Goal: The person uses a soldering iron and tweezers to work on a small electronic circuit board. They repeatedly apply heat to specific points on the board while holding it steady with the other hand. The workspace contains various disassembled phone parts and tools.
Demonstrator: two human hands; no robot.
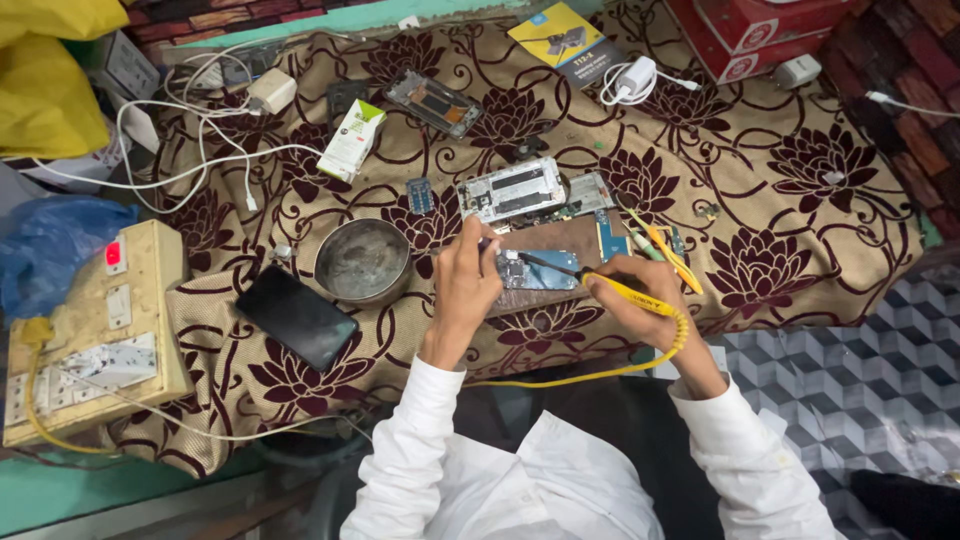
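I am sitting at a surface draped in a beige cloth (800, 200) with maroon flowers, a brick-patterned wall (900, 60) running behind it and a grey cube-patterned floor (850, 390) lying at my right.

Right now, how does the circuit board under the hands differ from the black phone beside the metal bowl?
The circuit board is blue and bare, and the right hand brings a yellow soldering iron to it; the black phone is whole, larger, untouched. Both lie flat on the patterned cloth.
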